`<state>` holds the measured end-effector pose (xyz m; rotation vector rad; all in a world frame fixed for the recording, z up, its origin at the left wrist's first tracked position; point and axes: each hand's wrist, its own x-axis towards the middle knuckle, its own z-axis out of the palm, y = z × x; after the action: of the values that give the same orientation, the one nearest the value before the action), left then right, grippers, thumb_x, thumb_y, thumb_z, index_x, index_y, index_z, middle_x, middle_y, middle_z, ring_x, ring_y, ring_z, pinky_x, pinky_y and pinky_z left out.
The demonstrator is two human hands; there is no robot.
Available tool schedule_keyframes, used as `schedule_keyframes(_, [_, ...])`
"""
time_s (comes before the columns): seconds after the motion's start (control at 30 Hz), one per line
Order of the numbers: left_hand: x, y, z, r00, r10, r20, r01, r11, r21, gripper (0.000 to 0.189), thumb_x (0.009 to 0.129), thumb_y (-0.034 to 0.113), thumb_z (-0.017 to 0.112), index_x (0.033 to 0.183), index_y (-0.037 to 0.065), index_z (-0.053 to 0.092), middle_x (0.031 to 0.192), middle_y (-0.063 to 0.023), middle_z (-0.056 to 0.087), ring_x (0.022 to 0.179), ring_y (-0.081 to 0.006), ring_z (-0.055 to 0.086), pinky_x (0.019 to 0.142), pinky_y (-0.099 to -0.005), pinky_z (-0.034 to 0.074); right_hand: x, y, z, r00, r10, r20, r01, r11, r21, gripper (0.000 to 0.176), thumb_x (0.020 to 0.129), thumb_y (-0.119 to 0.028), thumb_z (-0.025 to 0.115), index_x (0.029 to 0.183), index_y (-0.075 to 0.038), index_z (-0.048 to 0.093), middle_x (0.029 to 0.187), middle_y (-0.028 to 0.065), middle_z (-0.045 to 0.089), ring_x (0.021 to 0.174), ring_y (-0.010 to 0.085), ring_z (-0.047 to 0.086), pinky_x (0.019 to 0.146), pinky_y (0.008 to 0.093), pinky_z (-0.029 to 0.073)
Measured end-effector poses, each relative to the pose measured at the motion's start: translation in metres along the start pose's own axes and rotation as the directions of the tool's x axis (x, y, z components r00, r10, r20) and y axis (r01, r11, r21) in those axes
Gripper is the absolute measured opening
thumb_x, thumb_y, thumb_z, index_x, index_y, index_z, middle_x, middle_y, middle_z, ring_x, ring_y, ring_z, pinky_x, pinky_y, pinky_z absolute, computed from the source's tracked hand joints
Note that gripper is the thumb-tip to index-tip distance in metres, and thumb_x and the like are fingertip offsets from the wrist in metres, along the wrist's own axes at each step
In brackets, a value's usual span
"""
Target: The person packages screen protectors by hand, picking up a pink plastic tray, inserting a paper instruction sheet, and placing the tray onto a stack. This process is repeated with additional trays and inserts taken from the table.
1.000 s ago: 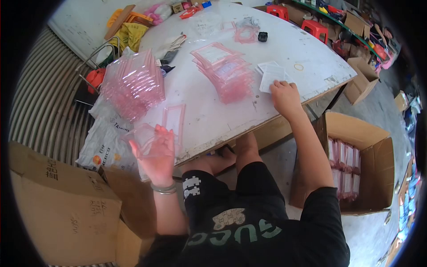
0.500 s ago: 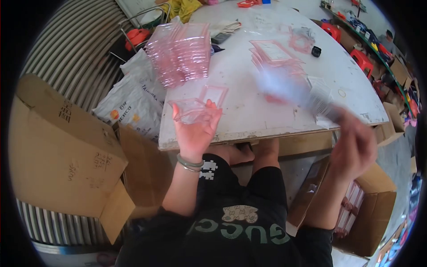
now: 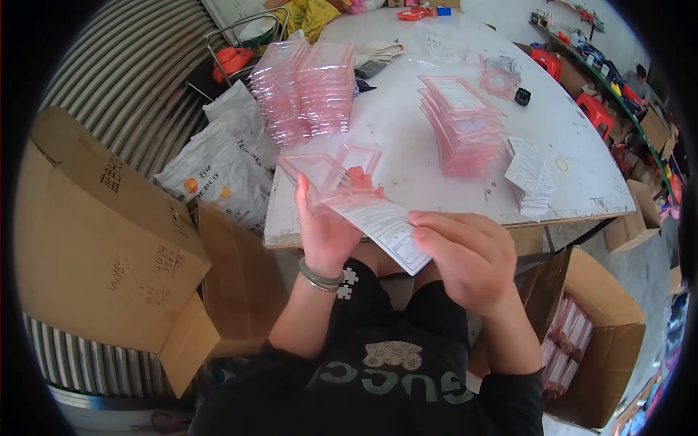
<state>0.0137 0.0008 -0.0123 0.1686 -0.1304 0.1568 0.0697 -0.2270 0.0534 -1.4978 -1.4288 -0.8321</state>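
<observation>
My left hand (image 3: pixel 329 231) is palm up near the table's front edge, fingers curled around a clear pink-edged plastic pouch (image 3: pixel 311 166). Between the thumb and fingers of my right hand (image 3: pixel 472 258) is a white printed card (image 3: pixel 385 231), pinched by its near end. The card's far end overlaps the mouth of the pouch at my left fingers. Another flat pink-edged pouch (image 3: pixel 363 155) lies on the table just beyond my left hand. To the right stand a stack of pink pouches with printed cards inside (image 3: pixel 465 131) and a pile of loose printed cards (image 3: pixel 529 174).
Tall piles of pink pouches (image 3: pixel 309 91) stand on the white table (image 3: pixel 396 156) at the back left. An open carton (image 3: pixel 611 305) at my right holds bundled pink-edged packs. Large cardboard (image 3: pixel 109 240) and a white sack (image 3: pixel 218 156) are at left. A person (image 3: pixel 638 83) is far right.
My right hand has brought the card from the right side of the table over to the pouch in my left hand. The view has shifted slightly.
</observation>
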Motion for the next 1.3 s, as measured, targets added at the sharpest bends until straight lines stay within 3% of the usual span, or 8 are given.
schedule_keyframes(0.13, [0.001, -0.013, 0.006, 0.995, 0.07, 0.068, -0.081, 0.981, 0.176, 0.079, 0.094, 0.071, 0.044, 0.144, 0.009, 0.048, 0.132, -0.0225, 0.06, 0.122, -0.0373, 0.057, 0.109, -0.0552, 0.041, 0.002, 0.009, 0.035, 0.999, -0.045, -0.022, 0.043, 0.994, -0.099, 0.025, 0.071, -0.013, 0.071, 0.093, -0.003, 0.07, 0.114, 0.0153, 0.069, 0.104, 0.0292, 0.066, 0.078, 0.0406, 0.052])
schedule_keyframes(0.23, [0.0, -0.014, 0.005, 0.988, 0.137, 0.066, -0.15, 0.949, 0.277, 0.083, 0.096, 0.072, 0.038, 0.145, 0.007, 0.046, 0.133, -0.0209, 0.06, 0.123, -0.0358, 0.056, 0.108, -0.0526, 0.043, 0.015, -0.003, 0.029, 0.985, -0.044, 0.167, 0.076, 0.98, -0.187, 0.024, 0.073, -0.016, 0.068, 0.094, -0.004, 0.07, 0.123, 0.0153, 0.064, 0.114, 0.0301, 0.059, 0.087, 0.0455, 0.046])
schedule_keyframes(0.47, [-0.006, -0.021, 0.011, 0.985, 0.134, 0.108, -0.163, 0.923, 0.347, 0.086, 0.097, 0.072, 0.033, 0.141, 0.0, 0.047, 0.132, -0.0175, 0.06, 0.123, -0.0321, 0.057, 0.108, -0.0464, 0.044, 0.015, -0.005, 0.034, 0.963, -0.216, 0.164, 0.25, 0.941, -0.23, 0.02, 0.07, -0.015, 0.071, 0.087, -0.004, 0.068, 0.11, 0.0113, 0.063, 0.103, 0.0271, 0.062, 0.082, 0.0425, 0.045])
schedule_keyframes(0.7, [-0.006, -0.02, 0.0, 0.979, 0.118, 0.168, -0.171, 0.923, 0.346, 0.087, 0.097, 0.072, 0.032, 0.143, -0.001, 0.045, 0.134, -0.0197, 0.058, 0.124, -0.0329, 0.056, 0.11, -0.0465, 0.042, 0.012, -0.004, 0.039, 0.958, -0.201, 0.207, 0.244, 0.946, -0.211, 0.019, 0.071, -0.011, 0.072, 0.089, -0.005, 0.068, 0.114, 0.0127, 0.065, 0.103, 0.0274, 0.063, 0.082, 0.0415, 0.045])
schedule_keyframes(0.9, [-0.002, -0.02, 0.004, 0.926, 0.173, 0.335, -0.267, 0.929, 0.258, 0.09, 0.096, 0.073, 0.032, 0.151, 0.002, 0.034, 0.143, -0.0214, 0.051, 0.13, -0.036, 0.051, 0.112, -0.0481, 0.039, 0.008, -0.003, 0.048, 0.973, -0.145, 0.178, 0.205, 0.9, -0.386, 0.02, 0.079, -0.017, 0.066, 0.087, 0.001, 0.07, 0.117, 0.0168, 0.064, 0.112, 0.0295, 0.059, 0.089, 0.0483, 0.044])
schedule_keyframes(1.0, [-0.006, -0.023, -0.003, 0.934, 0.184, 0.306, -0.262, 0.936, 0.235, 0.091, 0.095, 0.073, 0.034, 0.153, 0.003, 0.031, 0.147, -0.0208, 0.048, 0.133, -0.0361, 0.049, 0.114, -0.0484, 0.037, 0.011, -0.006, 0.05, 0.979, -0.106, 0.172, 0.167, 0.903, -0.395, 0.021, 0.077, -0.017, 0.065, 0.085, 0.002, 0.07, 0.116, 0.0189, 0.064, 0.111, 0.0312, 0.059, 0.09, 0.0504, 0.044])
schedule_keyframes(1.2, [-0.009, -0.03, -0.014, 0.968, 0.187, 0.165, -0.231, 0.922, 0.31, 0.092, 0.093, 0.072, 0.037, 0.154, 0.003, 0.03, 0.148, -0.0198, 0.047, 0.135, -0.0342, 0.047, 0.115, -0.0466, 0.036, 0.009, 0.006, 0.059, 0.949, -0.239, 0.204, 0.306, 0.849, -0.431, 0.023, 0.071, -0.019, 0.062, 0.079, 0.002, 0.068, 0.098, 0.019, 0.065, 0.097, 0.0321, 0.06, 0.091, 0.0489, 0.044])
schedule_keyframes(1.3, [-0.004, -0.026, -0.02, 0.951, 0.099, 0.293, -0.186, 0.94, 0.286, 0.095, 0.091, 0.073, 0.04, 0.154, 0.002, 0.03, 0.147, -0.0197, 0.047, 0.135, -0.033, 0.047, 0.116, -0.0455, 0.035, 0.0, 0.014, 0.065, 0.941, -0.267, 0.206, 0.327, 0.871, -0.367, 0.022, 0.068, -0.019, 0.061, 0.076, 0.001, 0.066, 0.085, 0.0154, 0.063, 0.087, 0.0313, 0.06, 0.089, 0.0475, 0.045])
